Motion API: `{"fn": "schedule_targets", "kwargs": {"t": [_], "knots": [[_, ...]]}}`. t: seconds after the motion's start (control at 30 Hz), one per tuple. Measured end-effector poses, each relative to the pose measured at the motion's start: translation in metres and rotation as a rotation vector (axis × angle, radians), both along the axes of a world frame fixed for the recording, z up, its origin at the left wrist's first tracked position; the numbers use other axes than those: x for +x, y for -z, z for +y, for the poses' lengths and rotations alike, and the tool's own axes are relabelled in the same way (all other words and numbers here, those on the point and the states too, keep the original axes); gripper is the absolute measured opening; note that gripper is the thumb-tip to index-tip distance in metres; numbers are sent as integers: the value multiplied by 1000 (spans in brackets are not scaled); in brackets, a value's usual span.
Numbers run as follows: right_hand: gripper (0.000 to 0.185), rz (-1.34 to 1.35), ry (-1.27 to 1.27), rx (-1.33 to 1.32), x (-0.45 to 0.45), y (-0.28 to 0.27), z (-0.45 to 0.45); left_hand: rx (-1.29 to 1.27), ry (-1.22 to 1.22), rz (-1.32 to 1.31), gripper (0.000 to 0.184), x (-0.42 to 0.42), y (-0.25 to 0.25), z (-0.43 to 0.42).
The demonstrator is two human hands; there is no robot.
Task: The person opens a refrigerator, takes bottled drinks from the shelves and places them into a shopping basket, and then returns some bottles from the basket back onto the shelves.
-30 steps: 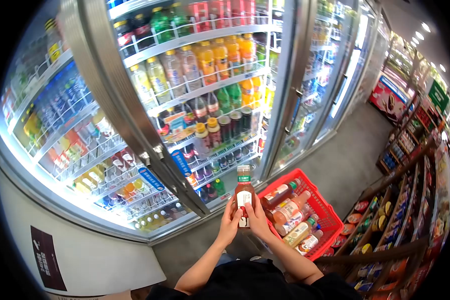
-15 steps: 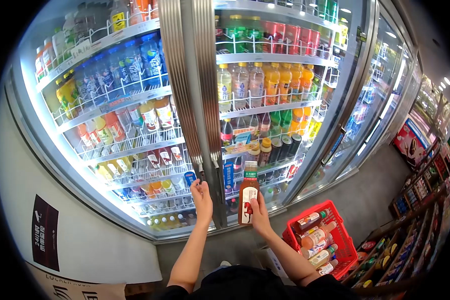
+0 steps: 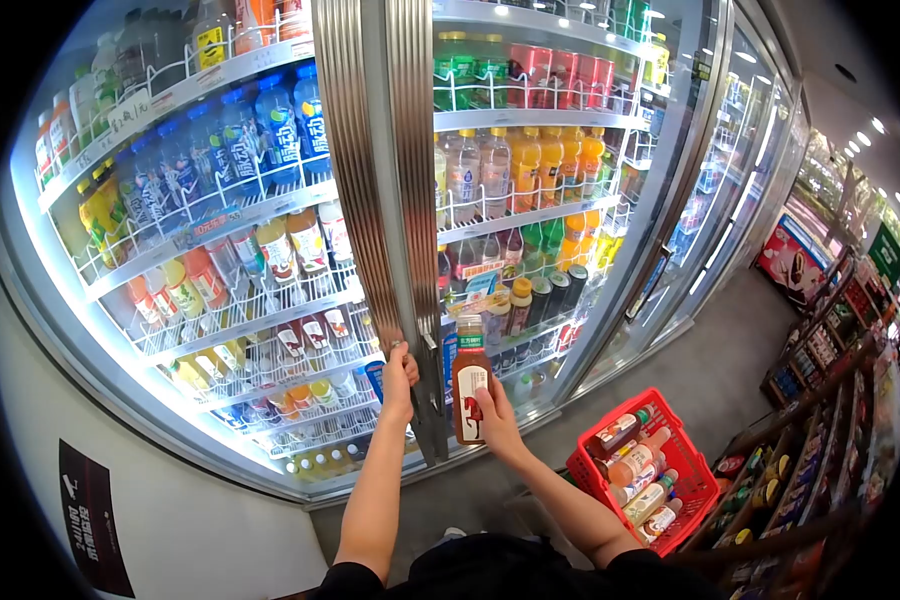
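Observation:
In the head view, my left hand point(image 3: 399, 382) is closed around the lower end of the ribbed metal door handle point(image 3: 355, 180) on the left glass door of the drinks fridge. My right hand point(image 3: 498, 422) grips a bottle of dark brown tea point(image 3: 471, 385), upright, with a white label and a green band near its cap. That bottle is in front of the right door, close to its own ribbed handle point(image 3: 407, 180). Behind the glass, blue-labelled bottles point(image 3: 240, 140) and orange drinks point(image 3: 555, 165) line the wire shelves. Both doors appear shut.
A red shopping basket point(image 3: 695, 500) holding several bottles stands on the grey floor point(image 3: 675, 375) to my right. Beyond it run shelves of packaged goods point(image 3: 790, 500). More glass fridge doors point(image 3: 715, 225) continue along the right. A white wall panel point(image 3: 190, 520) with a dark sign point(image 3: 92, 520) is at left.
My left hand has gone from loosely raised beside the handle to gripping it. The tea bottle in my right hand has shifted slightly left, and the view has turned a little.

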State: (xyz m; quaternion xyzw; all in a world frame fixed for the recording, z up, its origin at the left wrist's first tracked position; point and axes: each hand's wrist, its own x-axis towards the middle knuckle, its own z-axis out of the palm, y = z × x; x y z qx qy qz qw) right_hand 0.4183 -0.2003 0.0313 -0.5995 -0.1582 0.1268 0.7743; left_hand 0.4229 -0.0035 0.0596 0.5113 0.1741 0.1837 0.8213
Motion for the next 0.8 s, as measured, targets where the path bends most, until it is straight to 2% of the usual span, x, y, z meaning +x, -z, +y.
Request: {"fn": "schedule_targets", "kwargs": {"t": [0.17, 0.5, 0.8], "knots": [[52, 59, -20, 37, -19, -7, -2, 2, 6, 35, 48, -1, -3, -2], [51, -5, -26, -19, -49, -21, -25, -5, -75, 59, 47, -8, -4, -11], [55, -60, -120, -35, -34, -10, -40, -17, -184, 57, 44, -86, -5, -74]]}}
